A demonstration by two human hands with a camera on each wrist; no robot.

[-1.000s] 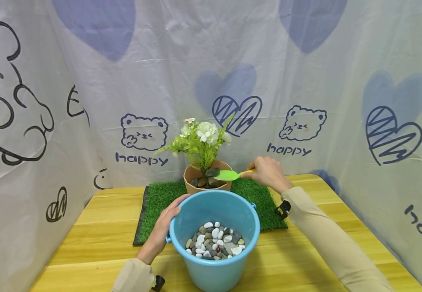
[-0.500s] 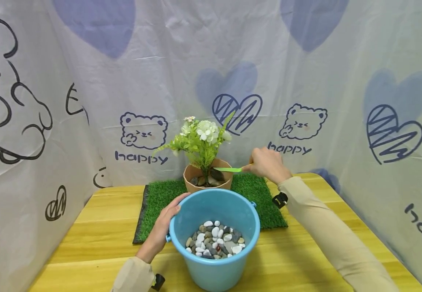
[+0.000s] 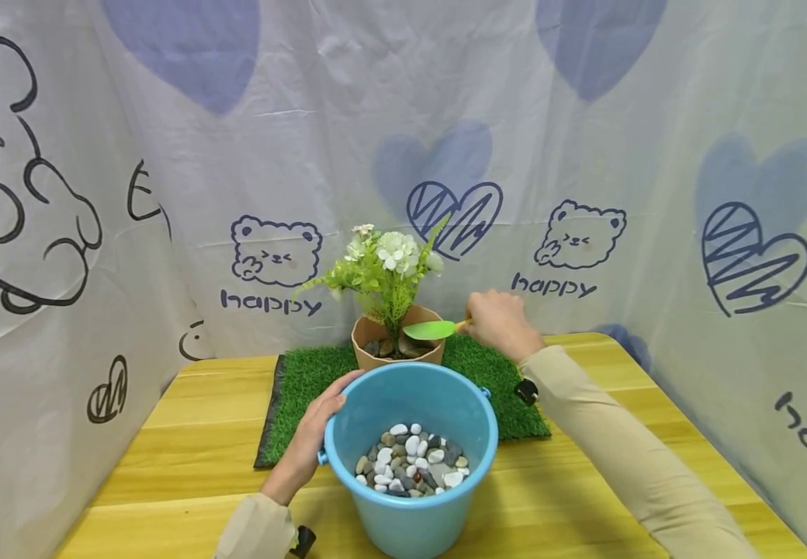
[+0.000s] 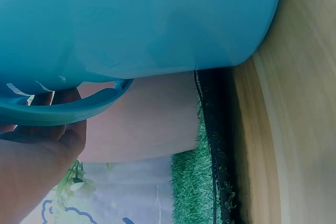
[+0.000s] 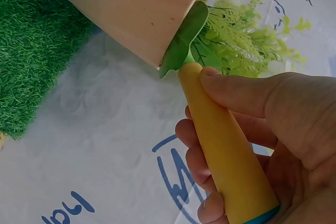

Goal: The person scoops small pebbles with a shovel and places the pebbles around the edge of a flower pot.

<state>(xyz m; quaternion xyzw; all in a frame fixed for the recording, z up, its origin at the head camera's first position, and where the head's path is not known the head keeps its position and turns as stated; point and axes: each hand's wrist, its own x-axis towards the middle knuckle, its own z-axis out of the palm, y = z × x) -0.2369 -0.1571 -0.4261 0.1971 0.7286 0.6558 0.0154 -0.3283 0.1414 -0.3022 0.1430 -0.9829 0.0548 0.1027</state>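
A light blue bucket (image 3: 410, 528) holds white, grey and brown pebbles (image 3: 413, 466). My left hand (image 3: 309, 435) holds the bucket's left side near the rim; in the left wrist view its fingers pass behind the bucket's handle (image 4: 79, 109). My right hand (image 3: 501, 322) grips the yellow handle (image 5: 226, 145) of a small trowel, whose green blade (image 3: 430, 331) is over the right part of a flowerpot (image 3: 368, 361). Dark and brown stones (image 3: 384, 348) lie in the pot around the stem of a white-flowered plant (image 3: 393, 264). The blade hides part of those stones.
The pot stands on a green artificial grass mat (image 3: 313, 392), behind the bucket on the wooden table (image 3: 166, 458). A patterned cloth (image 3: 271, 155) hangs behind the table and along both sides.
A dark stone at the trowel's tip has gone off the blade into the pot. The blade tilted on edge, then turned flatter. My right hand has shifted slightly left; the left has stayed put.
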